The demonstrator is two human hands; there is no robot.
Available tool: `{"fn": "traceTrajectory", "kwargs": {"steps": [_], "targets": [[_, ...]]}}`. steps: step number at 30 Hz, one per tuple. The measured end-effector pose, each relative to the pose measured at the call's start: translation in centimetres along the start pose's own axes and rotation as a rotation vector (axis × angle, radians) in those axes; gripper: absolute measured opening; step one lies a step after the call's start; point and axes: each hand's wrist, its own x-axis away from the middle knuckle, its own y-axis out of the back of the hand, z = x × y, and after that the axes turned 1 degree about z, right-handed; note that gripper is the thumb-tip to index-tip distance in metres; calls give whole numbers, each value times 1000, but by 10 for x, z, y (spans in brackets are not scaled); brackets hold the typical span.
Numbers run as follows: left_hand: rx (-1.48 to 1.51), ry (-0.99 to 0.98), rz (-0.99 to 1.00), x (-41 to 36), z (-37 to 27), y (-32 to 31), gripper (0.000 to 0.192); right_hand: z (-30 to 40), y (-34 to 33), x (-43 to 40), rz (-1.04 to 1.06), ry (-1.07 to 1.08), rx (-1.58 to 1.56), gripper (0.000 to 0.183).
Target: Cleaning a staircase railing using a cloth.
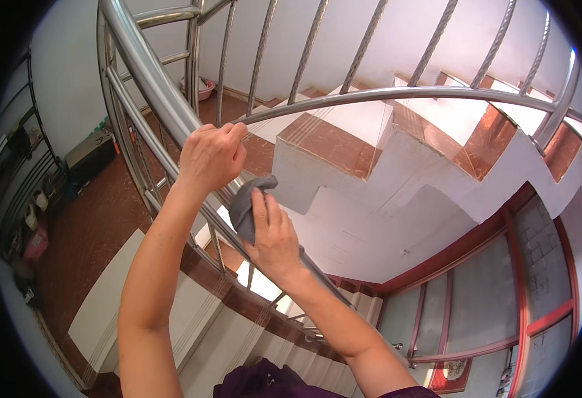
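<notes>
A polished stainless-steel handrail (149,69) runs diagonally before me, from upper left down past my hands. Curled over the rail, my left hand (213,155) grips it, its fingertips partly hidden. Just below, my right hand (277,234) presses a grey cloth (243,211) around the same rail. The cloth is folded over the tube, with one end sticking up beside my fingers. My forearms cover parts of the lower balustrade.
Twisted metal balusters (310,49) and a lower rail (330,101) rise across the top. Beyond are brown-and-white stair treads (330,142). Below right stands a red-framed glass partition (485,293). White steps (221,343) descend beneath me. A dark box (89,154) and a rack (15,164) stand left.
</notes>
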Motion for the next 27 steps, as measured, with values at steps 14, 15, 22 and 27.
{"fn": "traceTrajectory", "kwargs": {"steps": [14,15,22,27], "targets": [[637,147,-336,45,-19,25,23,-80,20,214,70,-360,50,89],[772,227,-391,77,-31,16,22,-85,22,229,77,-351,39,89],[1775,1297,484,309,-153,-45,25,-64,27,243,-165,-862,-389,51],[2341,1399,276,291,-168,-32,47,12,40,179,39,-449,-444,56]]}}
